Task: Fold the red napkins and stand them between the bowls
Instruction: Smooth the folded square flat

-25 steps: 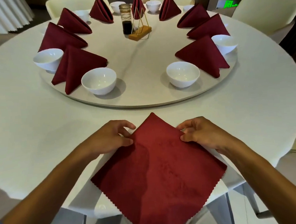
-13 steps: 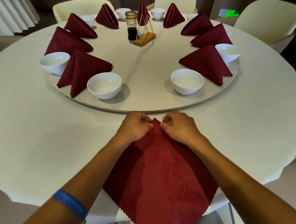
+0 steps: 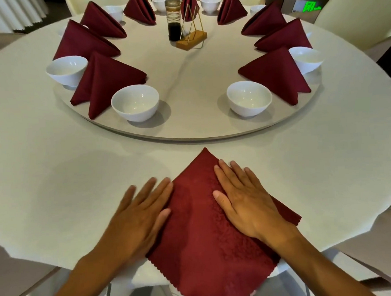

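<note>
**Both palms flat on a half-folded napkin at the table's near edge**

The red napkin (image 3: 201, 227) lies on the round table (image 3: 54, 179) right under the hands, its side corners folded in so it narrows to a point just past the fingertips; its scalloped lower corner hangs off the table edge below the wrists. The right hand (image 3: 246, 202) rests flat on the napkin's right flap, fingers straight and spread, gripping nothing. The left hand (image 3: 139, 215) lies just as flat along the napkin's left edge, thumb touching the cloth, most of the palm on the tablecloth beside it; it is slightly blurred.

Beyond the fingertips, well apart from them, sits the raised turntable (image 3: 189, 134). Nearest on it, ahead and left of the left hand, stands a white bowl (image 3: 135, 102); ahead of the right hand stands a second bowl (image 3: 249, 97). The stretch of turntable between these two bowls holds no napkin. A folded napkin (image 3: 103, 82) stands just left of the first bowl, another (image 3: 277, 74) just right of the second, and more bowls and folded napkins alternate round the rim farther off. At the centre, straight ahead, stand a sauce jar (image 3: 174, 23) and a wire stand on a wooden base (image 3: 191, 39). Pale chairs (image 3: 360, 16) ring the far side.
</note>
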### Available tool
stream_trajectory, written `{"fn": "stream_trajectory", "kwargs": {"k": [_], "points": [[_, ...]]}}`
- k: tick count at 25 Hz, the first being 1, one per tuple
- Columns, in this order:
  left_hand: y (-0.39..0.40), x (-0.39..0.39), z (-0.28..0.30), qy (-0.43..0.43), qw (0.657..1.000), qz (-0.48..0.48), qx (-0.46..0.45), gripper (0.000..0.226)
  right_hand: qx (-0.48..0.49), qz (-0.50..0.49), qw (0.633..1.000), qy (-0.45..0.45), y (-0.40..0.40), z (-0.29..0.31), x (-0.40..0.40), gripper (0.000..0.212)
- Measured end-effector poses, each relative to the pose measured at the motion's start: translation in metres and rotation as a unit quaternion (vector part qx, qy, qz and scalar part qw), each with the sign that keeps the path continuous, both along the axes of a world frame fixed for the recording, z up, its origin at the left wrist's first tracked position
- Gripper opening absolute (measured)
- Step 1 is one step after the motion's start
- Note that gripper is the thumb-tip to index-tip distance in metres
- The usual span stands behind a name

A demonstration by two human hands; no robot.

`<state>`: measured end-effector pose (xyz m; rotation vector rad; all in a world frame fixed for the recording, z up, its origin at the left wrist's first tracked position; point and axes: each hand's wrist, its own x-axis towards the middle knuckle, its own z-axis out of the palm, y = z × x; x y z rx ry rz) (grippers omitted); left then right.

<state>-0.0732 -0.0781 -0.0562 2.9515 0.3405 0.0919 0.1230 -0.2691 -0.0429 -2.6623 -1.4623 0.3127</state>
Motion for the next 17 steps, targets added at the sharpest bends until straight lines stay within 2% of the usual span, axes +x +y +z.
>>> {"fn": "stream_trajectory", "kwargs": {"k": [2, 4, 7, 10, 13, 17], "points": [[0.009, -0.028, 0.005, 0.0, 0.999, 0.027, 0.032, 0.053, 0.006, 0.0, 1.0, -0.011, 0.0, -0.004, 0.001, 0.069], [0.007, -0.019, 0.015, -0.004, 0.998, 0.026, 0.053, 0.055, 0.001, 0.001, 1.0, -0.015, 0.0, -0.005, 0.0, 0.069], [-0.02, 0.04, 0.024, -0.023, 0.999, -0.04, 0.025, 0.058, -0.008, -0.001, 1.0, -0.007, 0.001, 0.0, 0.0, 0.067], [-0.036, 0.085, 0.018, -0.004, 0.997, -0.072, -0.006, 0.067, -0.005, 0.007, 1.0, -0.014, 0.001, 0.001, -0.002, 0.068], [-0.031, 0.098, 0.011, 0.042, 0.996, -0.084, -0.003, 0.07, 0.001, 0.005, 1.0, -0.011, -0.001, -0.003, -0.001, 0.07], [-0.027, 0.097, 0.01, 0.063, 0.994, -0.09, -0.005, 0.068, 0.015, 0.004, 1.0, 0.011, -0.003, 0.0, 0.002, 0.068]]}}
